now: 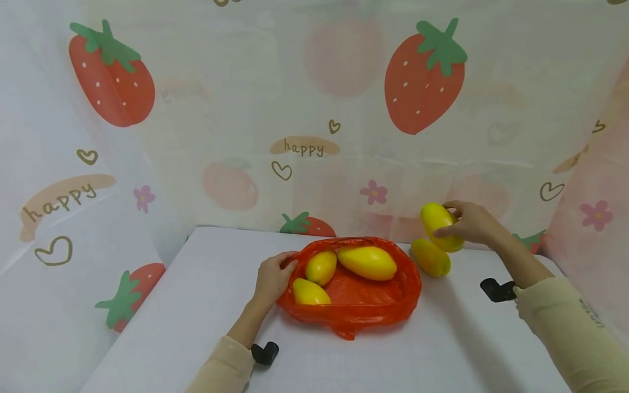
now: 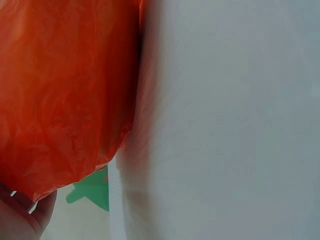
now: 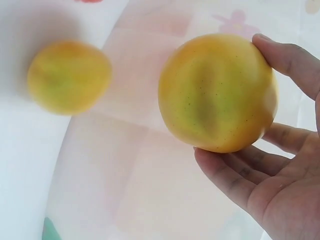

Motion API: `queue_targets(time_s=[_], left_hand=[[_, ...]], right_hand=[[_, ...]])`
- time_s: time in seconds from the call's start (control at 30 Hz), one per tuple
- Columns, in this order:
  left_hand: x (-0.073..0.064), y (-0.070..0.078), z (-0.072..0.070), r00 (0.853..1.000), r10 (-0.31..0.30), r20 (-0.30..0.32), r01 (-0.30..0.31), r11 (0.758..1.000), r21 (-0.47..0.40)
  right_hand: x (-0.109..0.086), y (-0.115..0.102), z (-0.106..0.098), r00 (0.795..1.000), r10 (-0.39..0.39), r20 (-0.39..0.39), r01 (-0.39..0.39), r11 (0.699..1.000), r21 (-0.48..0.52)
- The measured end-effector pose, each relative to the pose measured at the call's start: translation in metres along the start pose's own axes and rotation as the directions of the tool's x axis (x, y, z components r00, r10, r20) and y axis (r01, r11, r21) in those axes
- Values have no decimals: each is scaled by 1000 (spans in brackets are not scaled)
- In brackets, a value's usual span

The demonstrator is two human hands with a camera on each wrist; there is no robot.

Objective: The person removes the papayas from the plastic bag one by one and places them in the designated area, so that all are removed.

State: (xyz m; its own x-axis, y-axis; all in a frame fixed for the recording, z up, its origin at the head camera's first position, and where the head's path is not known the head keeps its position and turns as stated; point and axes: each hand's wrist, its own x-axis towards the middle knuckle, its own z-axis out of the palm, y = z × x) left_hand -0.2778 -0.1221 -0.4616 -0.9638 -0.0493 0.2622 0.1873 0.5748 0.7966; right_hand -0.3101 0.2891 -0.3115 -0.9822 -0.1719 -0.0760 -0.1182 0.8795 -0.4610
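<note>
A red plastic bag [image 1: 363, 315] stands on the table with its mouth spread wide. Inside it lie a large yellow mango [image 1: 368, 263] and two smaller-looking ones, a mango [image 1: 321, 267] and a mango [image 1: 309, 295] partly covered by the bag's front rim. My left hand [image 1: 272, 279] pinches the bag's left rim; in the left wrist view the fingers [image 2: 45, 210] meet the red plastic [image 2: 65, 95]. To the bag's right, my right hand [image 1: 473, 221] holds a yellow mango [image 1: 434, 217] up in the air, thumb and fingers around its side. Another mango [image 1: 431, 259] lies just below it on the table.
The white table [image 1: 211, 305] ends at a hanging backdrop [image 1: 295, 82] printed with strawberries, hearts and flowers, which also closes off the left and right sides. A black strap piece [image 1: 265, 353] shows at the left wrist and another black piece [image 1: 497, 290] at the right.
</note>
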Motion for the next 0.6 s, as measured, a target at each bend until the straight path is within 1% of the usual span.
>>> queue_targets(time_s=[0.27,0.47,0.6], left_hand=[[2,-2,2,1000,-1,-1,1,1000,-12],[1,-3,2,1000,-20,2,20,1000,-18],[0,-3,2,1000,-14,0,14,1000,-14]], right_hand=[[6,14,-2,999,40,15,-40,999,2],[6,23,-1,999,42,13,-42,999,-2],[8,30,1,999,38,10,-38,999,-6]])
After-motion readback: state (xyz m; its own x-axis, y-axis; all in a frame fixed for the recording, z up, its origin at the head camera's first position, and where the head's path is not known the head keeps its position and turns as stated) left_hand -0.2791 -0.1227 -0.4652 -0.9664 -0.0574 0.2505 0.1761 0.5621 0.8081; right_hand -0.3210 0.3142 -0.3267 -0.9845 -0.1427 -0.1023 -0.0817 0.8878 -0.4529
